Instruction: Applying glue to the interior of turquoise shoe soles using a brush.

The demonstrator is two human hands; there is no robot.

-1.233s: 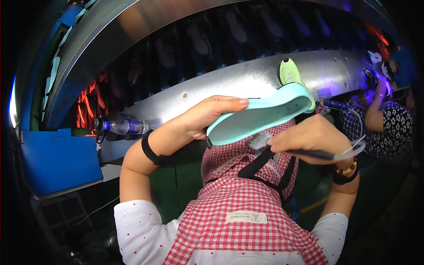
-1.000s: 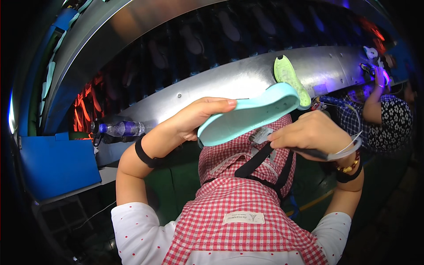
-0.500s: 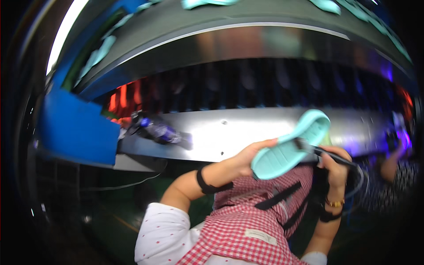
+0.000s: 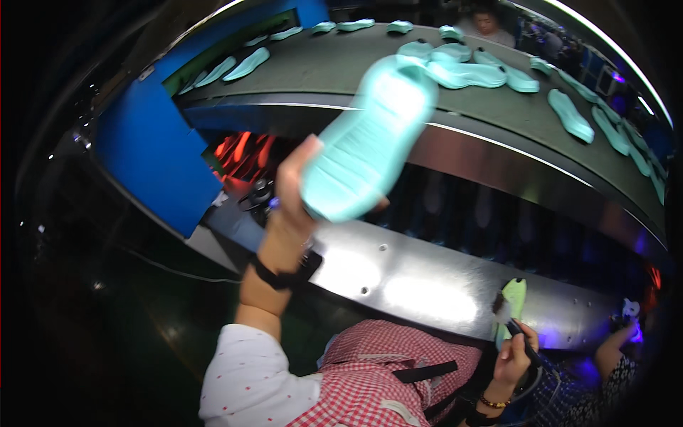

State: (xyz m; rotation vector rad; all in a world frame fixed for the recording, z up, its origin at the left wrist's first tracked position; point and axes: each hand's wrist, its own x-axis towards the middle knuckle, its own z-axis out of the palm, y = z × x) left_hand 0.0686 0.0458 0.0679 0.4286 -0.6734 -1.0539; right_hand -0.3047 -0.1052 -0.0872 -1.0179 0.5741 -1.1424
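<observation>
Left hand (image 4: 295,196) now raised, clenched on mint sole (image 4: 366,139), lifted away from brush (image 4: 506,317) gripped low in right hand (image 4: 514,356), toward belt (image 4: 341,67) above carrying more soles (image 4: 462,71); brushing apparently finished, sole seemingly ready for setting down.

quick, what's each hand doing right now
Left hand: closed on the mint shoe sole, raised.
Right hand: closed on a small brush.

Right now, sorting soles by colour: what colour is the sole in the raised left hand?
Mint green, a pale turquoise; the sole shows best in the head view.
</observation>
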